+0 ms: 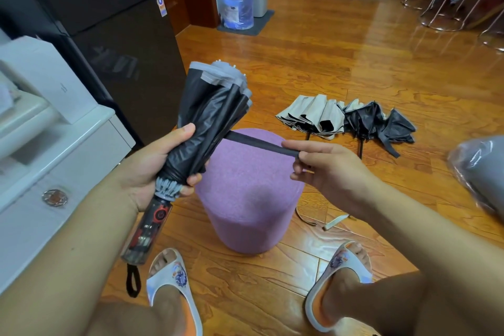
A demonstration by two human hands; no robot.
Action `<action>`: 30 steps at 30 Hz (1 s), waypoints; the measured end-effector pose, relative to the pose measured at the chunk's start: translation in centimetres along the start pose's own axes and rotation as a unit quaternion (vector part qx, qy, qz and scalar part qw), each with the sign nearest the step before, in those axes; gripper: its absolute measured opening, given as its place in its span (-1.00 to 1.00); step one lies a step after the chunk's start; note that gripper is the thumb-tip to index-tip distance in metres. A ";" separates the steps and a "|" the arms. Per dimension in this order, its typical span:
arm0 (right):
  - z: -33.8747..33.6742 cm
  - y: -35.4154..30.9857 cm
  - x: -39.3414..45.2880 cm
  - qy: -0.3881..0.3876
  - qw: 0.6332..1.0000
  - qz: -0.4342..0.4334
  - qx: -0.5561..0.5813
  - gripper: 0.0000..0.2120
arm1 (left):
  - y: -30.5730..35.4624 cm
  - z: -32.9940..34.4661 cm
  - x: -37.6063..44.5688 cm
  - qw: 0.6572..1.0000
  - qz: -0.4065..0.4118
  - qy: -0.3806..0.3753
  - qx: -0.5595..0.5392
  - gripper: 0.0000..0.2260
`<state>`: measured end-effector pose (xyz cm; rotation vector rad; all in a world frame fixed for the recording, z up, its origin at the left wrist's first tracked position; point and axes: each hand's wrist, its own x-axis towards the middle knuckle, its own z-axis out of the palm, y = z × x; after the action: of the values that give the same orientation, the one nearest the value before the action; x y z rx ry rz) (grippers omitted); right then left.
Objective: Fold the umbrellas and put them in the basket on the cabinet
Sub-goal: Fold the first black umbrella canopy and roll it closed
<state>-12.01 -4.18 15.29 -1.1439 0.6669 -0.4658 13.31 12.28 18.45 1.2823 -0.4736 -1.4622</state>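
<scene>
Black strap [261,143] end inside right-hand fingers [305,157]

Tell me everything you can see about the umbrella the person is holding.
The held umbrella is collapsed, its black canopy gathered in loose pleats with a grey band at the far edge and small white rib tips. It tilts up and away. The left hand grips the gathered fabric just above a clear handle with red parts inside and a black wrist loop. The right hand pinches its black strap, pulled out taut sideways.
</scene>
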 end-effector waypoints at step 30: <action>-2.9 -4.3 3.6 0.128 0.942 -0.153 -0.271 -0.76 | -7.3 3.7 0.5 0.679 0.084 -0.152 0.713 -0.62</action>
<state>-11.47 -10.01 17.72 -1.7436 0.8787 -0.7301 6.85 13.06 13.48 2.0090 -2.1993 -0.9776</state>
